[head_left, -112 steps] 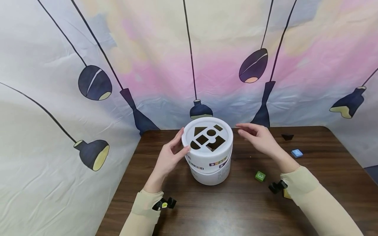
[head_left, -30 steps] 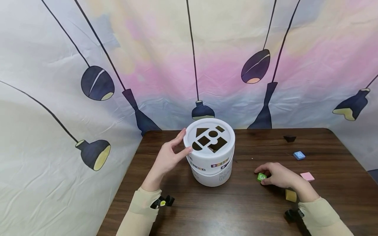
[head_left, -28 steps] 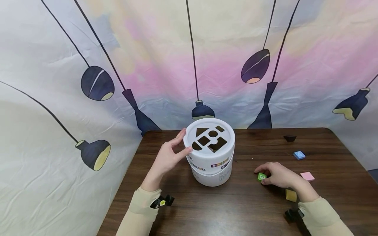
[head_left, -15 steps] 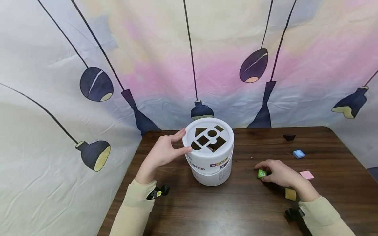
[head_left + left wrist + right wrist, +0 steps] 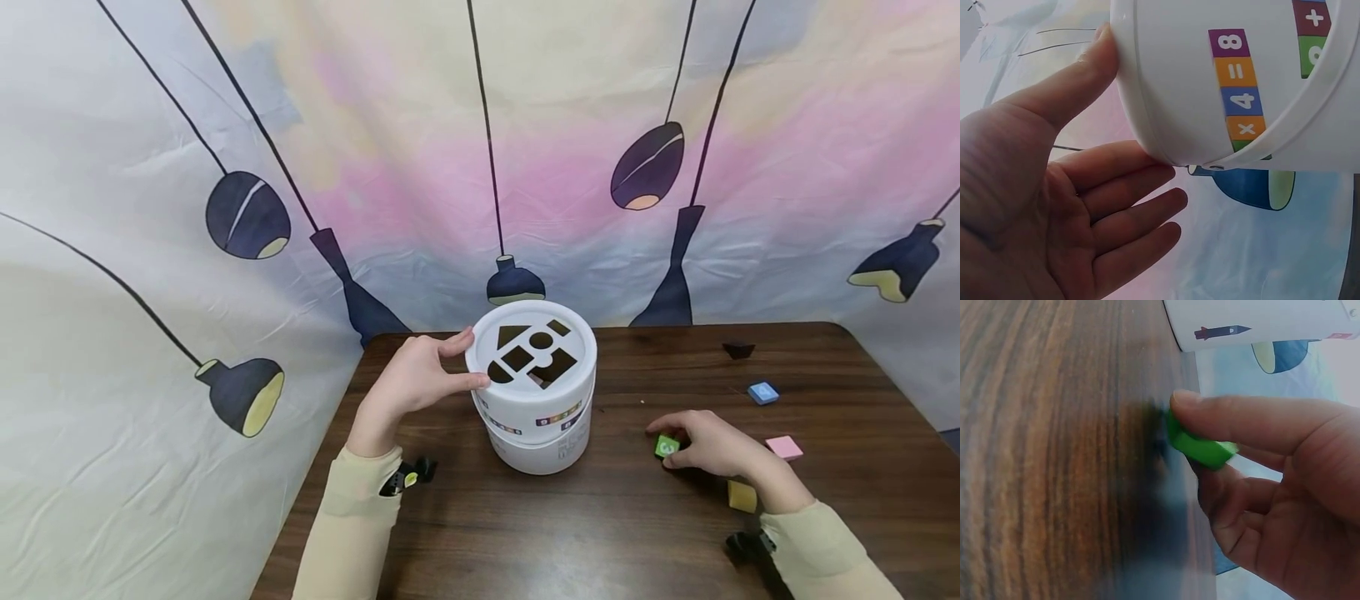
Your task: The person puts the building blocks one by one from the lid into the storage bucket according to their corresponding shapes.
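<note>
A white shape-sorter bucket (image 5: 536,437) stands upright on the table, its lid (image 5: 579,379) cut with differently shaped holes. My left hand (image 5: 416,375) touches the lid's left rim with thumb and index finger. In the left wrist view, the other fingers of that hand stand off the bucket, fairly straight. To the bucket's right, my right hand (image 5: 712,446) pinches a small green block (image 5: 665,447) marked with a white number. The right wrist view shows this green block (image 5: 1207,451) between thumb and fingers, close to the tabletop; whether it touches the wood I cannot tell.
Right of the bucket, on the brown wooden table (image 5: 525,533), lie a yellow block (image 5: 742,497), a pink block (image 5: 784,447), a blue block (image 5: 763,392) and a dark triangular block (image 5: 738,350). Behind hangs a cloth (image 5: 420,167) printed with lamps.
My right hand has come from beside the lid down to the green block and now pinches it. My left wrist has risen and turned slightly, its fingertips staying at the lid's rim.
</note>
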`<state>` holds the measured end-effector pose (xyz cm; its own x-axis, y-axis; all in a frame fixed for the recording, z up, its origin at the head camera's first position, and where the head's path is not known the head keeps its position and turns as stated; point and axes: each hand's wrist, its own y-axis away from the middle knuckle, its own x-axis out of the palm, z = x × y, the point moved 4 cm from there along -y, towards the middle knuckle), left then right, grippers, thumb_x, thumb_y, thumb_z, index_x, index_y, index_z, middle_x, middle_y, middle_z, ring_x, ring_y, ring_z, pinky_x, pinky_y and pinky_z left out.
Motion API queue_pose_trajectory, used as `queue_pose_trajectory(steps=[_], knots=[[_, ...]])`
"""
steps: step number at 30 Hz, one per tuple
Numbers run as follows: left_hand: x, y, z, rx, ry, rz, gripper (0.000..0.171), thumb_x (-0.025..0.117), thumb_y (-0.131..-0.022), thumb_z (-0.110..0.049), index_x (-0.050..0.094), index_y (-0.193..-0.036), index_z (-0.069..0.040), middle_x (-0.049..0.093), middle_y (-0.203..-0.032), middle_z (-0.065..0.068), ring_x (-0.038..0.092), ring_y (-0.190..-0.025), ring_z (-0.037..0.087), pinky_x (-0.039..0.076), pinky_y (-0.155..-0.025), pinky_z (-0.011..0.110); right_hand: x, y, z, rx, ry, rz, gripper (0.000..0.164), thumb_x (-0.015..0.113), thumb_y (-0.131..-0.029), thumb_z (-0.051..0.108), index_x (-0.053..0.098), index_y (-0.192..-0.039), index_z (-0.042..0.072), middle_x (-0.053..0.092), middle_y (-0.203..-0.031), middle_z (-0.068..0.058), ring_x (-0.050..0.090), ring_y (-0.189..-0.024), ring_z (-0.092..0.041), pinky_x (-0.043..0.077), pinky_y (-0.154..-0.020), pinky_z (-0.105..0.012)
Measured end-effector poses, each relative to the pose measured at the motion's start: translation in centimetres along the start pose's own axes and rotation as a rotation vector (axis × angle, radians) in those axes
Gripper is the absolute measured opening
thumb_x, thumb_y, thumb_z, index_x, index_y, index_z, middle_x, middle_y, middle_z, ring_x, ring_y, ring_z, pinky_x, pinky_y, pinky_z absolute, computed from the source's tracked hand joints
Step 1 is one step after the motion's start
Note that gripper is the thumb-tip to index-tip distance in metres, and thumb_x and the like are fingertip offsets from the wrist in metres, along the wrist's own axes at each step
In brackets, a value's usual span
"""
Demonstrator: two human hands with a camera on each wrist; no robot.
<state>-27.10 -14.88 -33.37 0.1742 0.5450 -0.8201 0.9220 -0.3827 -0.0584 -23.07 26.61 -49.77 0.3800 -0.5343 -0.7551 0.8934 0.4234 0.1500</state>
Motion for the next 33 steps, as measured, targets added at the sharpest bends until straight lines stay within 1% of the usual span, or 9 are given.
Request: queue_pose_trajectory(steps=[2, 4, 8, 14, 20, 23, 25, 30, 33], knots=[[0.0, 0.0, -0.1, 0.008, -0.025, 0.005, 0.083, 0.089, -0.084, -0.056, 0.057, -0.153, -0.023, 0.054, -0.157, -0.001, 0.069, -0.103, 0.033, 0.052, -0.098, 0.040, 0.0, 0.1, 0.0, -0.009, 0.002, -0.008, 0.039, 0.086, -0.090, 0.011, 0.076, -0.127, 0.007, 0.069, -0.100, 0.003, 0.059, -0.086, -0.015, 0.051, -0.072, -0.034], [-0.1, -0.1, -0.2, 0.024, -0.054, 0.005, 0.082, 0.088, -0.085, -0.057, 0.058, -0.153, -0.023, 0.056, -0.155, -0.001, 0.066, -0.123, 0.032, 0.052, -0.103, 0.042, -0.1, 0.1, 0.0, -0.022, 0.004, -0.020, 0.033, 0.084, -0.092, 0.011, 0.077, -0.124, 0.009, 0.067, -0.094, 0.004, 0.057, -0.082, -0.014, 0.049, -0.068, -0.032], [-0.2, 0.0, -0.2, 0.043, -0.071, 0.005, 0.080, 0.087, -0.086, -0.057, 0.059, -0.152, -0.020, 0.057, -0.154, -0.001, 0.052, -0.144, 0.030, 0.051, -0.109, 0.046, -0.2, 0.1, -0.1, -0.032, -0.006, -0.032, 0.025, 0.082, -0.095, 0.013, 0.078, -0.120, 0.011, 0.065, -0.091, 0.007, 0.056, -0.080, -0.012, 0.048, -0.066, -0.030], [-0.3, 0.3, -0.3, 0.045, -0.048, -0.001, 0.080, 0.088, -0.086, -0.055, 0.059, -0.152, -0.018, 0.057, -0.154, -0.002, 0.053, -0.143, 0.029, 0.052, -0.108, 0.044, -0.3, 0.1, -0.2, -0.018, -0.035, -0.029, 0.017, 0.080, -0.096, 0.011, 0.077, -0.113, 0.012, 0.067, -0.093, 0.006, 0.060, -0.083, -0.013, 0.051, -0.068, -0.030], [-0.3, 0.2, -0.3, 0.039, -0.059, 0.003, 0.081, 0.088, -0.085, -0.056, 0.059, -0.152, -0.021, 0.057, -0.154, -0.002, 0.066, -0.122, 0.031, 0.053, -0.100, 0.041, -0.4, 0.1, -0.2, -0.020, -0.047, -0.058, 0.014, 0.080, -0.096, 0.012, 0.074, -0.109, 0.012, 0.068, -0.092, 0.006, 0.062, -0.085, -0.012, 0.052, -0.068, -0.030], [-0.3, 0.0, -0.3, 0.034, -0.069, 0.006, 0.081, 0.088, -0.085, -0.057, 0.059, -0.151, -0.022, 0.057, -0.154, -0.002, 0.068, -0.118, 0.031, 0.053, -0.098, 0.039, -0.5, 0.1, -0.3, -0.018, -0.042, -0.094, 0.019, 0.080, -0.096, 0.013, 0.074, -0.114, 0.010, 0.069, -0.096, 0.006, 0.063, -0.087, -0.012, 0.053, -0.069, -0.031], [-0.3, 0.0, -0.3, 0.029, -0.069, 0.011, 0.081, 0.088, -0.085, -0.057, 0.058, -0.152, -0.022, 0.056, -0.154, -0.003, 0.070, -0.104, 0.029, 0.054, -0.094, 0.038, -0.7, 0.1, -0.2, -0.022, -0.039, -0.123, 0.024, 0.080, -0.097, 0.014, 0.074, -0.120, 0.010, 0.070, -0.098, 0.005, 0.064, -0.087, -0.012, 0.053, -0.070, -0.031], [-0.3, -0.1, -0.4, 0.032, -0.060, 0.015, 0.081, 0.087, -0.085, -0.057, 0.058, -0.152, -0.022, 0.056, -0.155, -0.002, 0.059, -0.072, 0.017, 0.051, -0.083, 0.035, -1.3, 0.1, 0.3, -0.032, -0.047, -0.172, 0.028, 0.079, -0.097, 0.013, 0.075, -0.125, 0.010, 0.072, -0.100, 0.003, 0.064, -0.084, -0.012, 0.053, -0.068, -0.030], [-0.3, 0.0, -0.4, 0.036, -0.055, 0.014, 0.082, 0.087, -0.085, -0.058, 0.058, -0.152, -0.021, 0.056, -0.155, -0.001, 0.057, -0.068, 0.013, 0.050, -0.080, 0.034, -2.0, 0.1, 0.7, -0.030, -0.052, -0.180, 0.027, 0.078, -0.099, 0.017, 0.075, -0.125, 0.010, 0.072, -0.101, 0.003, 0.065, -0.086, -0.013, 0.054, -0.069, -0.030]])
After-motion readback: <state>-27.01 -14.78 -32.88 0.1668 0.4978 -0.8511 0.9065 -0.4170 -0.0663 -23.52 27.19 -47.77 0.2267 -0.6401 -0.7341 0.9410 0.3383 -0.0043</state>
